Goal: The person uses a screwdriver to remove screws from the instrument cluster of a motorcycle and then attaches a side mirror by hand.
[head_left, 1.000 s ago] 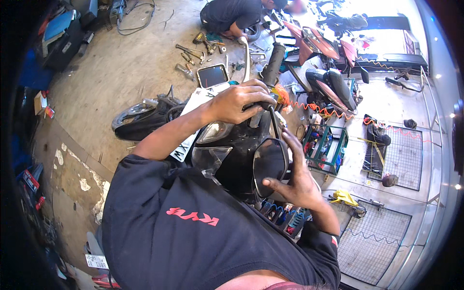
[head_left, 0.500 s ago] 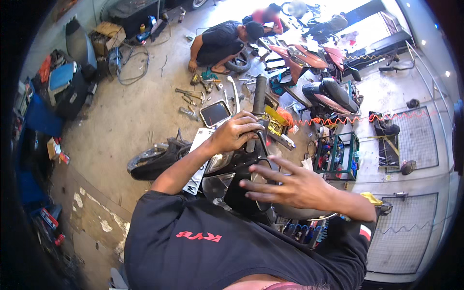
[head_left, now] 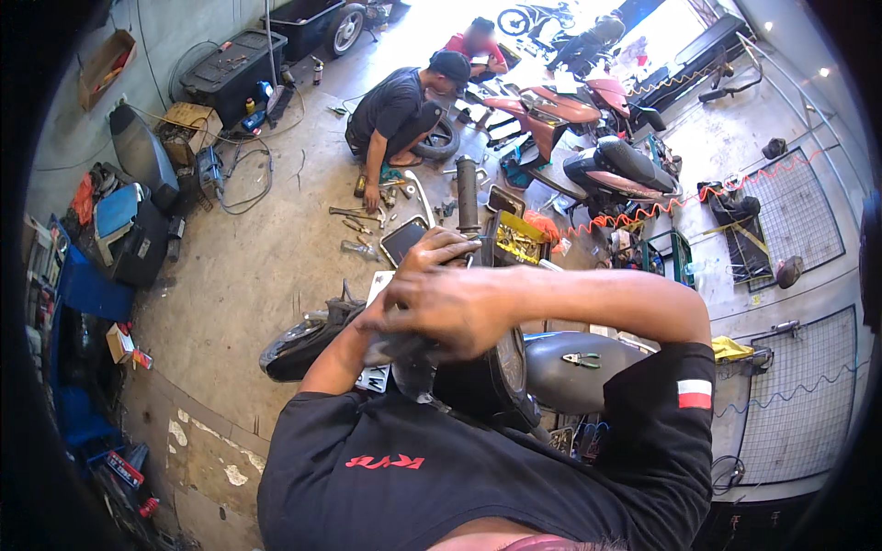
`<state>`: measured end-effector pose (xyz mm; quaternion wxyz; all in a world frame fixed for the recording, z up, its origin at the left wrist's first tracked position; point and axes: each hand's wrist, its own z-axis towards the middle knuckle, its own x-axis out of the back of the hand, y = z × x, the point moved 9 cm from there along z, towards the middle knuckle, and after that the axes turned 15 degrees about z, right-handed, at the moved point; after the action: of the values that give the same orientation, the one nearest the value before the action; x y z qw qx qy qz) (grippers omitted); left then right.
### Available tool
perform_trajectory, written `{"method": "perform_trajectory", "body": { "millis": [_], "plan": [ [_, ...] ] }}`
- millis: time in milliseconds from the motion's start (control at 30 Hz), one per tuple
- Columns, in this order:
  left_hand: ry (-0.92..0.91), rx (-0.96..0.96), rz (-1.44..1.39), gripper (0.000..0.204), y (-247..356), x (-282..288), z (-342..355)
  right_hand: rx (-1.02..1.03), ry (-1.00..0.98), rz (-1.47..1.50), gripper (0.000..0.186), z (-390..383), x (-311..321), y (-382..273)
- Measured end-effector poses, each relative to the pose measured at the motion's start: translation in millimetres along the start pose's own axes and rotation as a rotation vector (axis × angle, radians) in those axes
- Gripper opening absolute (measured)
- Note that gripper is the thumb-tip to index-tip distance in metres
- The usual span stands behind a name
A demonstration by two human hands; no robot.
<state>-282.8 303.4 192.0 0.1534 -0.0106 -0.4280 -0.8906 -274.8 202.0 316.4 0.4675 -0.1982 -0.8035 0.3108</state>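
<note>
Frame centre: left hand curls beside the black, ribbed, rubber handlebar grip. Blurred right hand overlaps left forearm. Neither hand's finger grasp is discernible.

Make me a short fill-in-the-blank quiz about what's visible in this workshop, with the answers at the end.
1. The person's right hand is in front of their own ____ forearm.
2. The pliers on the motorcycle seat have ____ handles.
3. The sleeve patch is white above and ____ below.
4. The squatting co-worker in dark clothes wears a black ____ on the head.

Missing words: left; green; red; cap.
</note>
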Motion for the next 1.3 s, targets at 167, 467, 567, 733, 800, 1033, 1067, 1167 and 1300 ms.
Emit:
{"method": "perform_trajectory", "body": {
  "millis": [167,467,567,733,800,1033,1067,1167,1300],
  "plan": [
    [0.041,0.228,0.215,0.044,-24.5,4.8,-26.4,-0.049,0.264,0.09,0.069,31.1,58.2,35.2],
    [0.128,-0.002,0.346,0.036,13.9,20.7,3.6,-0.274,0.856,0.749,0.062,-0.7,108.5,115.9],
    [0.15,0.274,0.244,0.043,0.1,13.1,-4.9,-0.28,1.183,0.766,0.069,-30.3,129.1,144.9],
    [0.259,0.336,0.192,0.054,9.9,19.3,-14.0,-0.241,1.488,0.937,0.069,-72.3,120.9,134.2],
    [0.21,0.327,0.165,0.054,12.6,13.2,-9.0,-0.252,1.584,0.99,0.068,-118.0,111.3,165.4],
    [0.212,0.229,0.199,0.044,14.1,8.4,-10.6,-0.233,1.661,0.467,0.072,-212.6,71.4,158.1],
    [0.216,0.202,0.249,0.042,15.9,9.3,-11.4,-0.19,1.765,0.649,0.07,-214.8,60.8,152.9],
    [0.221,0.196,0.308,0.037,23.8,14.8,-8.9,-0.308,1.77,0.328,0.057,-231.2,44.8,124.7],
    [0.235,0.161,0.331,0.038,26.2,17.6,-9.5,-0.527,1.223,-0.286,0.043,-235.1,31.8,96.1]
  ]
}}
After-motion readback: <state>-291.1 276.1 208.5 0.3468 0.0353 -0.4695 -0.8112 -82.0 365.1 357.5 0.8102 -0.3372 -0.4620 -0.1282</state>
